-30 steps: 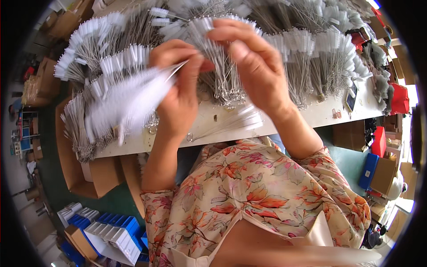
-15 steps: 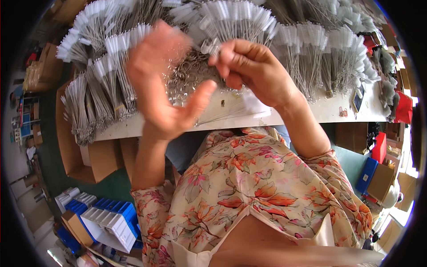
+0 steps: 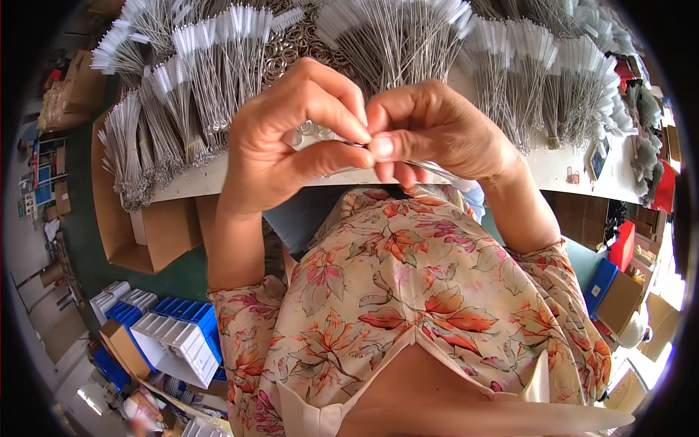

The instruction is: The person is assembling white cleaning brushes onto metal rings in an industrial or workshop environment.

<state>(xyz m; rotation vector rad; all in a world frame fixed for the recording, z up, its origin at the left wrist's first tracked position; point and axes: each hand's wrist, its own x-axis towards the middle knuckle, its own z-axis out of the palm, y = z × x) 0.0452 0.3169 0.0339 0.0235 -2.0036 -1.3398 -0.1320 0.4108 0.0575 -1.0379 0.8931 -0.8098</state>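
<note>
Grip: my left hand (image 3: 302,131) and right hand (image 3: 444,135) clamped on small silvery metal piece (image 3: 361,144)
Slip: loosening could drop it

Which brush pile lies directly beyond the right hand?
The broad central brush pile, fanned out just right of the loose metal rings; the others lie farther left or right.

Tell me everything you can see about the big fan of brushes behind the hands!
The fan of brushes is many thin brushes bunched together on the white table. They have whitish bristly heads and long, silvery stems that look like metal wire. The heads spread at the far side, where the picture cuts some off; the stems narrow together toward the person. The left hand and right hand hide their near ends.
</note>
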